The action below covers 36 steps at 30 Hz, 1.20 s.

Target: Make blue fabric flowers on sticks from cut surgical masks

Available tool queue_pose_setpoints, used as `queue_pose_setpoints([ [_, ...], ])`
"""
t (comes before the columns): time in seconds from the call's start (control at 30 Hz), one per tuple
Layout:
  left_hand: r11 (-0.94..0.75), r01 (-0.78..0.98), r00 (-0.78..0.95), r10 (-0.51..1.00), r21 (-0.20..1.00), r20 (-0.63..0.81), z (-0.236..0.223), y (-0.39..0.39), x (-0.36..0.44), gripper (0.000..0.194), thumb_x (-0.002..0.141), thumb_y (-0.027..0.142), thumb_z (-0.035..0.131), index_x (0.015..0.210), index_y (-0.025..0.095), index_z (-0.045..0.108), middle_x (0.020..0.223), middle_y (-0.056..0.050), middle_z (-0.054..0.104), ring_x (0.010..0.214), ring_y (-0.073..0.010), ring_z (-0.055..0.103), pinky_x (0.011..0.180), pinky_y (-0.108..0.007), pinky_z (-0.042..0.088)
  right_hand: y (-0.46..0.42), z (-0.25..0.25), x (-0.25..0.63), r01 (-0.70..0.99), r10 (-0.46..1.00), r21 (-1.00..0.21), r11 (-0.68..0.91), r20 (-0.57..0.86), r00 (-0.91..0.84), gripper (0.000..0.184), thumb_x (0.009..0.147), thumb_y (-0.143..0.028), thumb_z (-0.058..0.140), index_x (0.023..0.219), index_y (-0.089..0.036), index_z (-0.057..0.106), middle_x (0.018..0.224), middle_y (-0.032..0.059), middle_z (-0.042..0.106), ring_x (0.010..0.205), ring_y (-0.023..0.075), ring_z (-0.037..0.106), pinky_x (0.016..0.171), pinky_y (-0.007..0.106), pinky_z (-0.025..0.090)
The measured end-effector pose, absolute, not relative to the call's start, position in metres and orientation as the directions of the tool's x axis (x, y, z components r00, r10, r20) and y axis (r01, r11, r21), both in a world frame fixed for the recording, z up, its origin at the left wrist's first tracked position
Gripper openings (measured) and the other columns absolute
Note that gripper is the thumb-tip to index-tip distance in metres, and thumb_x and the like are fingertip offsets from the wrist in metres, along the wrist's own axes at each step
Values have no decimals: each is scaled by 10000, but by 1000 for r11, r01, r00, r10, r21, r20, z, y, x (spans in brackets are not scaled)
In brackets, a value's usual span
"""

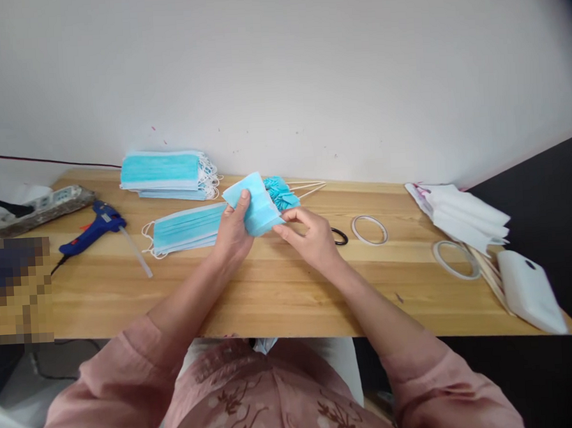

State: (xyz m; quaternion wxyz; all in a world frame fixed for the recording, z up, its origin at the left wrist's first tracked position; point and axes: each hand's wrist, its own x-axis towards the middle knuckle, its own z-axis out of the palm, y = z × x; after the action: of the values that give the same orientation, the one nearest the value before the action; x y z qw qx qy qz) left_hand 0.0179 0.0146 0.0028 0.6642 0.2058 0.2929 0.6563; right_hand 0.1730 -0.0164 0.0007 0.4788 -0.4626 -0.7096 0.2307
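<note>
A piece of light-blue mask fabric (259,209) is held up between both hands above the table. My left hand (236,226) grips its left side, with the thumb lying on top. The fingers of my right hand (311,235) pinch its lower right corner. Just behind the fabric lie blue pleated fabric flowers (281,192) on thin sticks (309,188), partly hidden by the hands. A blue face mask (188,228) with white ear loops lies flat, its right end hidden behind my left hand.
A stack of masks (161,168) stands at the back left. Left of it are a blue glue gun (97,227) and a power strip (50,204). To the right lie a black ring (339,237), tape rolls (369,230), white sheets (463,214) and a white case (532,290).
</note>
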Motion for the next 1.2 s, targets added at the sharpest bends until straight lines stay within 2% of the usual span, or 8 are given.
queue_pose_setpoints([
  [0.1,55,-766,-18,994,640,-107,1,14,19,384,658,408,917,861,166,699,785,3,758,740,-153,715,842,-285,568,-17,-3,172,381,895,-818,431,440,-69,222,858,-339,700,703,-216,600,707,-3,693,698,172,668,702,296,510],
  [0.27,57,-772,-8,995,634,-100,-1,16,18,320,735,383,873,904,163,714,869,-28,783,883,-193,742,932,-315,559,-18,-9,173,338,921,-864,373,390,-20,238,833,-354,716,684,-214,594,678,-8,668,649,157,635,647,279,481],
  [0.6,47,-770,0,997,637,-73,-5,18,17,297,753,390,859,890,176,705,871,-19,787,889,-195,748,936,-315,557,-19,-15,171,375,907,-846,380,420,29,253,808,-335,690,654,-225,522,629,-27,606,591,135,560,600,264,452],
  [0.77,56,-763,-12,995,644,-100,1,16,16,321,720,390,882,844,174,678,810,-3,764,777,-162,724,868,-294,565,-20,-21,169,442,851,-767,466,525,15,229,843,-289,674,678,-229,526,691,-9,665,633,147,607,643,275,481],
  [0.9,31,-732,-72,990,680,-123,1,15,16,364,695,412,893,780,171,633,712,19,710,655,-124,659,733,-252,553,-23,-27,163,529,800,-662,531,598,-55,206,868,-253,648,694,-233,539,710,5,675,667,161,636,642,281,473],
  [1.07,-49,-597,-207,974,801,-95,-6,16,20,392,733,469,845,744,183,577,566,68,567,520,-82,526,571,-208,463,-28,-30,154,555,788,-602,574,589,-178,190,876,-237,617,702,-238,540,734,23,685,692,179,642,672,303,483],
  [1.2,-106,-434,-224,974,895,7,-7,15,20,336,752,457,813,735,177,629,577,48,583,528,-101,510,541,-224,427,-28,-19,164,523,802,-617,588,528,-279,194,890,-289,645,714,-239,578,735,16,698,691,182,646,682,312,496],
])
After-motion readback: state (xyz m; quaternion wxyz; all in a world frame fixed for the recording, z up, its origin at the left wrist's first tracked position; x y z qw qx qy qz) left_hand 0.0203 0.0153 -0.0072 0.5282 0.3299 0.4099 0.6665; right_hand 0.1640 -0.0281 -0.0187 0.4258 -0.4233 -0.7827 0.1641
